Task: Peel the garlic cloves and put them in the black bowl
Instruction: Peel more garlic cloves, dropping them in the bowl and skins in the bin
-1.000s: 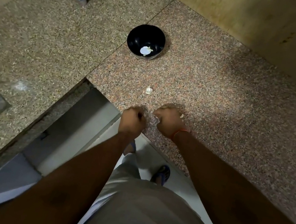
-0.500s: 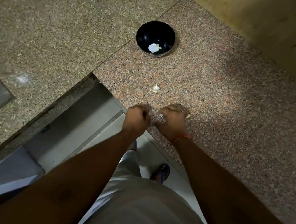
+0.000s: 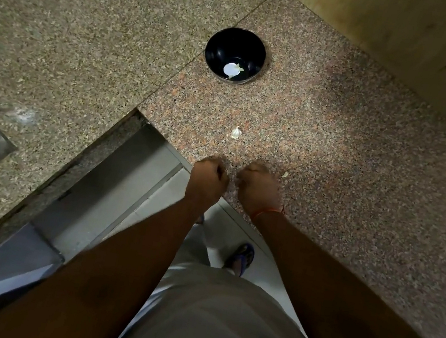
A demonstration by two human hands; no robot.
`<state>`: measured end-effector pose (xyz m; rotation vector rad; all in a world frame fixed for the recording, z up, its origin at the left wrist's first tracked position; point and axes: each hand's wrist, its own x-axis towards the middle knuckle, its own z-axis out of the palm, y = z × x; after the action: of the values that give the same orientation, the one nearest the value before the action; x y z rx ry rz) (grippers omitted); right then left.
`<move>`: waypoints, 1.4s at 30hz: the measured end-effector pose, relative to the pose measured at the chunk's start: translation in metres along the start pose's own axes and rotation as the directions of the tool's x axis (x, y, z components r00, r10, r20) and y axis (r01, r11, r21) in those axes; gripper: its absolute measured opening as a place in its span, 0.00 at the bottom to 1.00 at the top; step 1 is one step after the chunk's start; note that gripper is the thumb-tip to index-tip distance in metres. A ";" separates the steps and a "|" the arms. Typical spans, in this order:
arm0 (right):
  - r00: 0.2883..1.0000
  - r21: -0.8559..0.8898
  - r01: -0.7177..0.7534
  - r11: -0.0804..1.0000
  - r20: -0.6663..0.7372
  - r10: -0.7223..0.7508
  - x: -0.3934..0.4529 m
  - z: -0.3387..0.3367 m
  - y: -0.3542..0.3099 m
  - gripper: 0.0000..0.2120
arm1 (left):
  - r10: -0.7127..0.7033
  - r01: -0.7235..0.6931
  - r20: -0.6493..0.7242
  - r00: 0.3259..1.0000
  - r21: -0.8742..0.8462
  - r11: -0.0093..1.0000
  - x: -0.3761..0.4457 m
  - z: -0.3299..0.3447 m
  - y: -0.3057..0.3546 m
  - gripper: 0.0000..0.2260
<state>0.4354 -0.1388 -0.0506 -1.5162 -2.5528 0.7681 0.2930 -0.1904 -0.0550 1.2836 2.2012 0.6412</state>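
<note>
Both hands hover at the near edge of the granite worktop [image 3: 338, 134], left hand [image 3: 207, 178] and right hand [image 3: 258, 187] with fingers curled; what they hold cannot be told. A garlic clove [image 3: 235, 133] lies just beyond them; the black bowl [image 3: 234, 55] sits farther off, holding a pale piece.

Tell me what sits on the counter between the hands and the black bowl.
One loose garlic clove lies on the granite counter, between the hands and the black bowl, low enough to pass over. Nothing else visible blocks the way.
</note>
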 end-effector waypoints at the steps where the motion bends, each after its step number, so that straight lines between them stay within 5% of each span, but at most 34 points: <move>1: 1.000 -0.010 0.012 1.000 0.009 -0.012 0.001 0.001 0.000 0.06 | 0.003 -0.003 -0.003 1.000 -0.004 1.000 0.000 0.000 0.000 0.10; 13: 0.995 -0.081 0.103 0.991 -0.005 -0.104 -0.010 -0.001 0.013 0.09 | -0.005 0.005 0.011 1.000 0.065 0.998 -0.009 0.006 -0.001 0.08; 17: 0.995 0.066 0.039 0.997 -0.090 -0.033 -0.041 -0.004 0.029 0.18 | -0.069 0.070 -0.026 0.997 0.073 0.995 -0.028 0.008 0.003 0.06; 21: 0.998 0.178 0.016 0.984 -0.064 -0.005 -0.074 0.007 0.022 0.12 | -0.133 0.132 -0.047 0.990 -0.027 0.991 -0.058 0.018 0.001 0.06; 27: 0.948 0.632 -0.218 0.744 -0.044 0.315 -0.080 0.003 0.005 0.08 | -0.237 0.227 -0.033 0.971 -0.182 0.957 -0.092 0.017 -0.018 0.06; 31: 0.909 0.727 -0.268 0.632 -0.026 0.415 -0.053 -0.019 -0.004 0.08 | -0.224 0.210 -0.016 0.974 -0.287 0.934 -0.084 0.014 -0.016 0.09; 42: 0.951 0.422 -0.131 0.897 -0.202 0.234 -0.034 -0.012 0.028 0.13 | 0.077 -0.077 0.001 0.997 -0.047 0.996 -0.033 0.003 0.018 0.08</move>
<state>0.4791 -0.1524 -0.0466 -1.6038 -1.9393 0.9837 0.3201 -0.2112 -0.0398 1.3500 2.1297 0.7159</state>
